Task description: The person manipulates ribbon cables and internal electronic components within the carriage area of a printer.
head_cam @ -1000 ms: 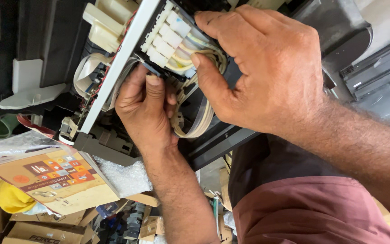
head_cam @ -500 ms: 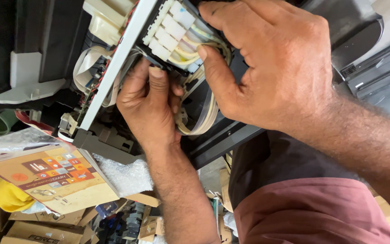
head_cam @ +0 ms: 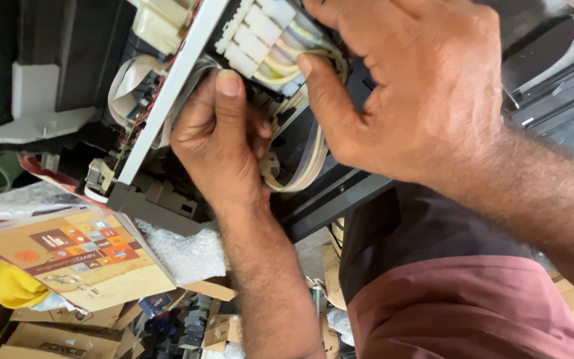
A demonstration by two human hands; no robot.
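Bright daylight, soft shadows inside dark casing; hands sharp, slight glare top right, clutter below softer.

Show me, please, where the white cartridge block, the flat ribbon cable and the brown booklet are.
white cartridge block point(head_cam: 260, 30): head view, on one middle cell.
flat ribbon cable point(head_cam: 124, 80): head view, on its curved loop.
brown booklet point(head_cam: 78, 256): head view, on its cover.

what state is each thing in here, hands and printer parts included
left hand: gripping the printer frame edge, thumb up along it
right hand: thumb pressed on the tubes, fingers over the cartridge block
cartridge block: seated in the machine, exposed
tubes: looped, bent, hanging out
ribbon cable: curled, loose
printer: opened up, tilted
book: closed, lying flat
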